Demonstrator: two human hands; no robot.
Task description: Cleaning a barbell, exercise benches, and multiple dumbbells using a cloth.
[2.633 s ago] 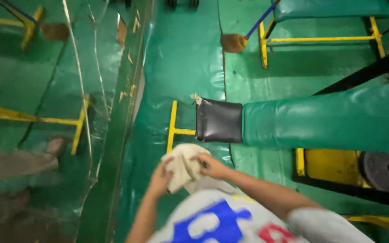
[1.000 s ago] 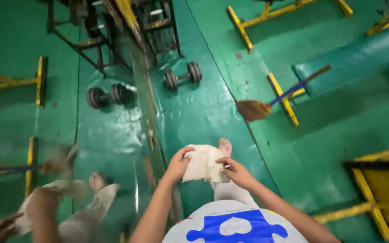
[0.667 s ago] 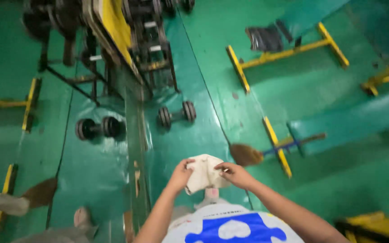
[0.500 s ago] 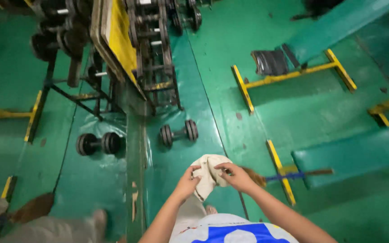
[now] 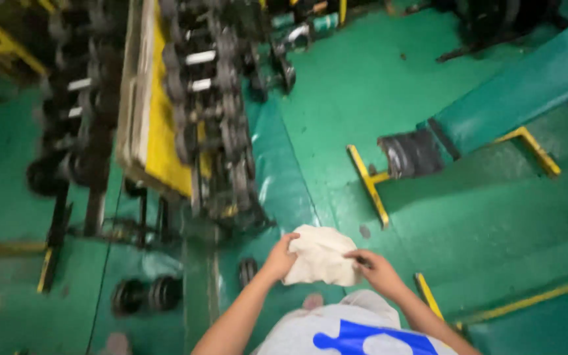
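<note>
Both of my hands hold a crumpled cream-white cloth (image 5: 319, 256) in front of my waist. My left hand (image 5: 279, 259) grips its left edge and my right hand (image 5: 375, 269) grips its right edge. The cloth is bunched between them, above the green floor (image 5: 363, 98). Below it I see my light shirt with a blue shape (image 5: 363, 335) and a bare foot (image 5: 311, 302).
A rack of black dumbbells (image 5: 212, 112) with a yellow panel (image 5: 159, 125) stands ahead on the left. Loose dumbbells (image 5: 146, 294) lie on the floor at lower left. A green padded bench (image 5: 520, 85) on a yellow frame (image 5: 369, 184) sits at right.
My view has moved forward toward the dumbbell rack, which now fills the upper left. The broom on the floor has left view. Both hands still hold the cloth.
</note>
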